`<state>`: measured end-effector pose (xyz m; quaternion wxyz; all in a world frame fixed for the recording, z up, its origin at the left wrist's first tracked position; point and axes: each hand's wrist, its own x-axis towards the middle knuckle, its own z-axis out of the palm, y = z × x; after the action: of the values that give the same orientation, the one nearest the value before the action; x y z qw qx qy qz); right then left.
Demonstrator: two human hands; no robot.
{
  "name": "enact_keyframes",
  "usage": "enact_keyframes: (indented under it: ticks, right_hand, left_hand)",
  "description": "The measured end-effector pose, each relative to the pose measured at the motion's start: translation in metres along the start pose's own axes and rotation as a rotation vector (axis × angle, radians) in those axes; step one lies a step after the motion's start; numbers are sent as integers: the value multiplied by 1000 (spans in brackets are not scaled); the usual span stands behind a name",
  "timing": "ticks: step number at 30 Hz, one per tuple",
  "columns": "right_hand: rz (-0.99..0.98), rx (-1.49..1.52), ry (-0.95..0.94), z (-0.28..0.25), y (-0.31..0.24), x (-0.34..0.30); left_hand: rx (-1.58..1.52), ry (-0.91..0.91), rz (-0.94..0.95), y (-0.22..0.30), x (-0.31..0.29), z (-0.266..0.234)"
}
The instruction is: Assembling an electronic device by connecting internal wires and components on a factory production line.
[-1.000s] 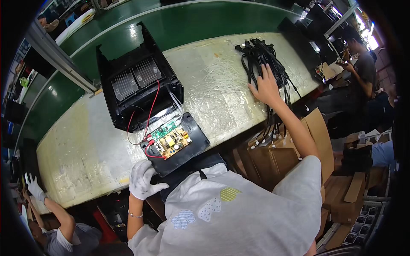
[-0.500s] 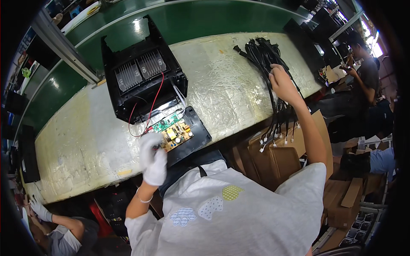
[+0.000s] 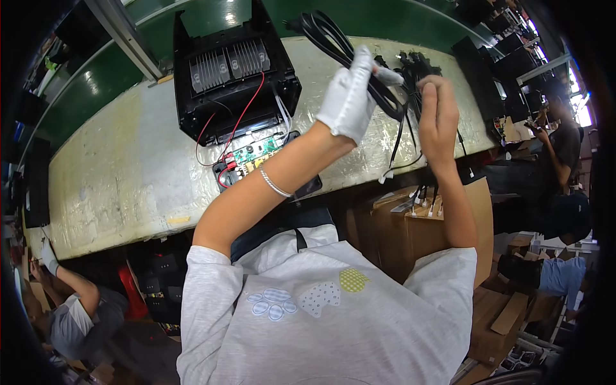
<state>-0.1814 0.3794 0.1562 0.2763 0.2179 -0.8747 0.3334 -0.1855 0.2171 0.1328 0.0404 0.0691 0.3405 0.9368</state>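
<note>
A coiled black power cord [image 3: 327, 40] is held up over the bench by my white-gloved left hand [image 3: 350, 99], whose fingers wrap round its loops. Bare, my right hand [image 3: 439, 125] is beside the remaining bundle of black cords [image 3: 417, 67], its fingers stretched out and no cord visible in them. A thin lead from the held coil hangs toward the bench edge, ending in a small white plug [image 3: 385, 176]. To the left lies an open black housing [image 3: 240, 115] with metal heat sinks [image 3: 230, 67]. Red wires run from it to a circuit board [image 3: 256, 151], partly hidden behind my left forearm.
The bench [image 3: 115, 173] has a shiny, film-like covering. Below its right front stands an open cardboard box [image 3: 449, 237]. A metal post [image 3: 125, 38] rises at the back left. Other people work at the far left and right.
My left hand has left the circuit board, crossed to the right and taken hold of a coiled cord. My right hand has come off the bundle slightly. The view has shifted.
</note>
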Motion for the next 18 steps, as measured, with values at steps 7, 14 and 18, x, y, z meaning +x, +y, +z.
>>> enact_keyframes:
  ticks: [7, 14, 18]
  right_hand:
    - [299, 183, -720, 3, 111, -30]
    - [535, 662, -868, -9, 96, -50]
    - [558, 865, -894, 15, 68, -56]
  left_hand:
    - [-152, 55, -46, -2, 14, -5]
    - [-117, -28, 22, 36, 22, 7]
    - [-258, -222, 178, 109, 38, 9]
